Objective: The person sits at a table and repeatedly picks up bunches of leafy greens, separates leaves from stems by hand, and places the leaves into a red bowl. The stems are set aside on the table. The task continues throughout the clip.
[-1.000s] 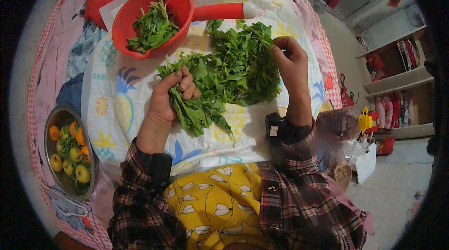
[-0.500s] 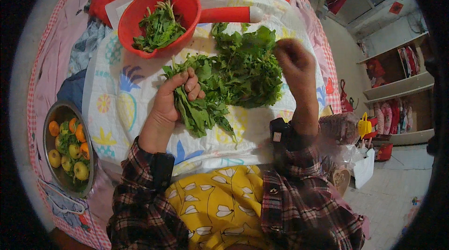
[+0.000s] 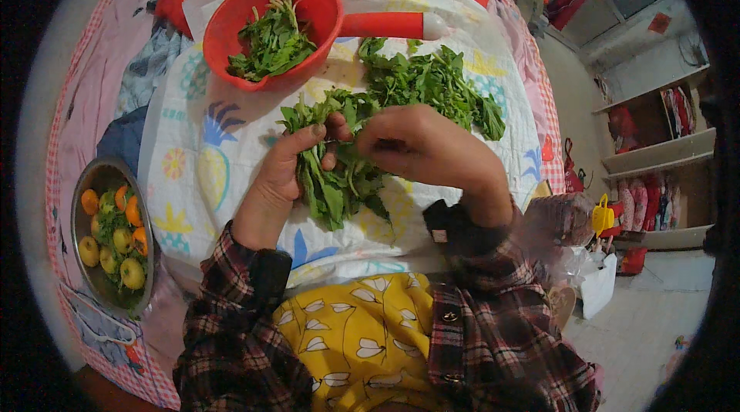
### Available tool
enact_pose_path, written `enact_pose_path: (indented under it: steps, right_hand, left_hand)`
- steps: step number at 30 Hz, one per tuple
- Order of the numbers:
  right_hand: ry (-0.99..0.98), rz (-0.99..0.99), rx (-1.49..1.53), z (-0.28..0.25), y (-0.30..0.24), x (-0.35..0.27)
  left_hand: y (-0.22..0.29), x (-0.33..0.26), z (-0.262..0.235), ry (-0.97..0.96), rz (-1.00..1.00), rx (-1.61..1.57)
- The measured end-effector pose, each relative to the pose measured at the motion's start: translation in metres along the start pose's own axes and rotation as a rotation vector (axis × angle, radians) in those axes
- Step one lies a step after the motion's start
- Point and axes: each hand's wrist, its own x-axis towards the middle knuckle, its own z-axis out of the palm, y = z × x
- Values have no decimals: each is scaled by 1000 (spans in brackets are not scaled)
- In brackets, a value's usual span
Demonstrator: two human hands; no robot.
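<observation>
Just past a yellow garment (image 3: 370, 327), the left hand (image 3: 284, 167) has its grip closed around a bunch of leafy greens (image 3: 331, 208). The right hand (image 3: 424, 144) curls just right of it; whether that grip holds anything, I cannot tell. Farther, a loose pile of greens (image 3: 424, 80) lies right of a red scoop (image 3: 325, 11) containing leaves (image 3: 277, 46).

Left hand (image 3: 287, 161) closed round a bunch of long green leaves (image 3: 330, 200); right hand (image 3: 432, 142) curled just beside, fingertips hidden. Beyond: loose leafy green pile (image 3: 424, 80); round red plastic long-handled scoop (image 3: 327, 23), greens inside.
</observation>
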Motion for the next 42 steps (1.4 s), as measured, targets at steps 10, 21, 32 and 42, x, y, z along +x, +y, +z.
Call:
enact_pose_path:
  steps: [10,21,32,42]
  right_hand:
    - [254,-46,-132,25,2,33]
    - [470,326,-172,13,26,0]
    - [857,487,-15,-11,57,-40]
    - [948,556,-147,-21,89,-51]
  left_hand:
    - [-5,-6,7,44,-18,52]
    - [-4,-3,16,19,163,-32]
    - [-3,3,11,-78,115,-193]
    - [-4,4,9,-106,108,-185]
